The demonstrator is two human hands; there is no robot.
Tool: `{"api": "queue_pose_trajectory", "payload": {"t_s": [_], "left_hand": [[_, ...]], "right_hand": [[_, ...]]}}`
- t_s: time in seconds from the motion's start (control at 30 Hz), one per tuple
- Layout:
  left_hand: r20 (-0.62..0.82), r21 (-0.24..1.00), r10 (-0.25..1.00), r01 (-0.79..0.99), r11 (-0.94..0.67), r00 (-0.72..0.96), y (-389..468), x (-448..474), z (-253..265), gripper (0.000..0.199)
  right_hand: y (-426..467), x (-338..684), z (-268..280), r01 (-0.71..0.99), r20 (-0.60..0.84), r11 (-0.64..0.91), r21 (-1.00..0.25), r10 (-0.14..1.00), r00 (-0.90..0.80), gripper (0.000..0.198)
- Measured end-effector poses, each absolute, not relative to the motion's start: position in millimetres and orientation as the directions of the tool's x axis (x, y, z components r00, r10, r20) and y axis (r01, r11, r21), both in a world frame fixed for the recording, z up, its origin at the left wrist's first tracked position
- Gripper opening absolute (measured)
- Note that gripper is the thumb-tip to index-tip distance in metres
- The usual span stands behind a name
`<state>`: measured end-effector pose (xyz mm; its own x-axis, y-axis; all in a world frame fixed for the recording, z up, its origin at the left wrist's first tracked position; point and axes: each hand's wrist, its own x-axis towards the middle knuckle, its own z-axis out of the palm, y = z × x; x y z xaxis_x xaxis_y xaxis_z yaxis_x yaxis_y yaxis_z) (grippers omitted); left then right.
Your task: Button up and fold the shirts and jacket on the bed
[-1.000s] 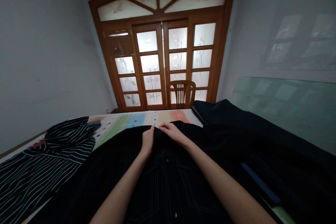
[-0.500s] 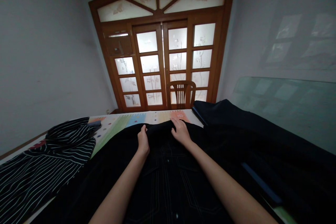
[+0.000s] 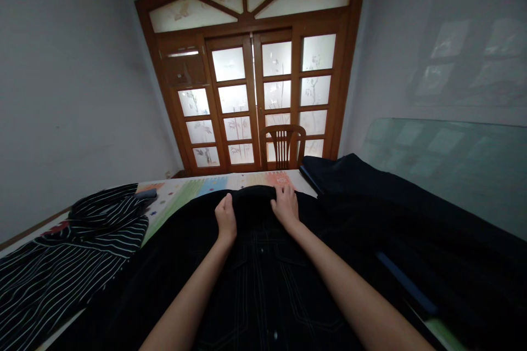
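Dim room, grey-white walls; at the back, arched wooden doors with frosted glass panes. In front of them, a table under a white cloth with green, blue and orange patches.

Most of the table is taken up by a black button-front jacket with pale stitching, lying directly beneath both forearms. Its button line runs straight away from the person, between the arms; its far edge is where the hands are. To the right, a dark navy length of cloth; to the left, apart from the hands, a black-and-white striped garment.

Hands straddle the button line, the right looking slightly closer to it. Left hand: fingers curled in, thumb on top, apparently pinching the far edge. Right hand: fingers part-spread, bent over that edge, thumb apart; cannot tell whether it grips.

Smallest: a shiny round button, near end of the line.
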<state>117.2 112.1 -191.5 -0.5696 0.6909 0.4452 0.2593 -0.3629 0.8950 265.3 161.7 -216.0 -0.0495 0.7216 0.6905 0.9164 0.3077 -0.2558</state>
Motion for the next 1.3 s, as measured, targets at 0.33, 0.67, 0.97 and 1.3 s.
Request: {"api": "queue_pose_trajectory", "payload": {"t_s": [0.33, 0.67, 0.97, 1.3], "left_hand": [[0.769, 0.543, 0.503, 0.818, -0.19, -0.394, 105, 128, -190, 0.043], [0.816, -0.006, 0.557, 0.964, -0.265, 0.158, 103, 97, -163, 0.021], [0.763, -0.152, 0.614, 0.979, -0.134, 0.202, 100, 96, -152, 0.025], [0.705, -0.115, 0.685, 0.983, -0.143, 0.182, 96, 110, -143, 0.029]], "right_hand": [[159, 267, -212, 0.915, 0.758, 0.353, -0.193, 0.646, -0.089, 0.041], [153, 264, -202, 0.888, 0.824, 0.421, -0.187, 0.56, -0.091, 0.034], [162, 269, -210, 0.829, 0.817, 0.5, -0.249, 0.568, -0.097, 0.043], [164, 269, -209, 0.759, 0.817, 0.566, -0.322, 0.571, -0.079, 0.048]]}}
